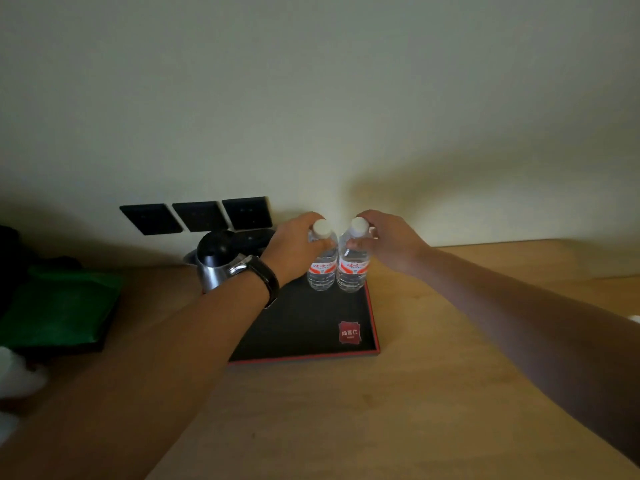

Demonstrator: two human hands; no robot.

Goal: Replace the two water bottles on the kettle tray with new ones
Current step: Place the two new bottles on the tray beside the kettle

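Observation:
Two clear water bottles with white caps and red-and-white labels stand upright side by side at the far right corner of the black, red-rimmed kettle tray (304,355). My left hand (294,247) grips the left bottle (322,268) around its neck. My right hand (388,240) grips the right bottle (352,271) the same way, just below the cap. Both bottle bases look to be resting on the tray. A steel kettle with a black lid (216,258) stands at the tray's far left, partly hidden by my left wrist and its dark watch.
The tray lies on a wooden desk (433,393) against a pale wall with three black socket plates (197,216). A green cloth or bag (59,306) and dark items lie at the left; something white (17,375) sits at the lower left edge.

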